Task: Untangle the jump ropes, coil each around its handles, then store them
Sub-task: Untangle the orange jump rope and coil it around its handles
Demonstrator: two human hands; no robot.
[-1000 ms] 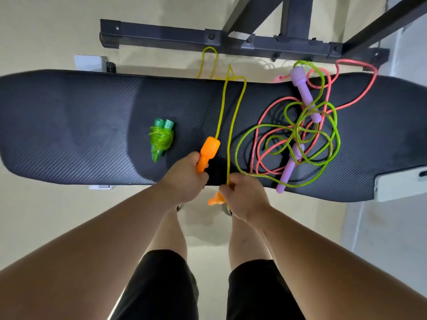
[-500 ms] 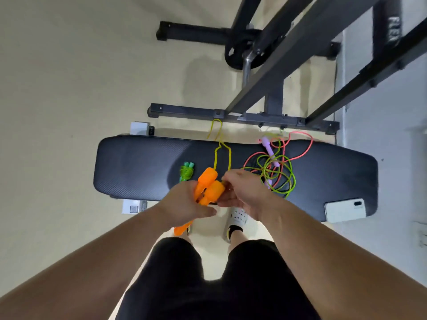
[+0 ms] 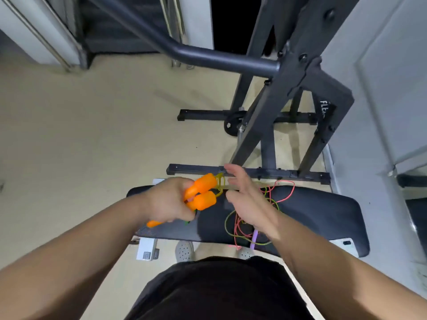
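My left hand (image 3: 167, 202) grips two orange handles (image 3: 203, 192) side by side above the black bench (image 3: 323, 211). Their yellow rope (image 3: 219, 184) loops out of the handle tops and runs toward my right hand (image 3: 246, 199), whose fingers are spread right beside it; whether the rope touches them is unclear. Under my right wrist a tangle of green and pink rope (image 3: 235, 227) with a purple handle (image 3: 254, 239) lies on the bench. The coiled green rope is hidden behind my left hand, with only a dark green tip showing.
A black steel rack (image 3: 288, 93) with a curved bar rises behind the bench; its foot bar (image 3: 254, 173) lies on the beige floor. A white phone (image 3: 346, 244) rests on the bench's right end. A white box (image 3: 146, 250) sits on the floor by my shoes.
The view has tilted up and pulled back. My left hand raised both orange handles higher. My right hand opened its fingers and moved off the handles to the rope beside them.
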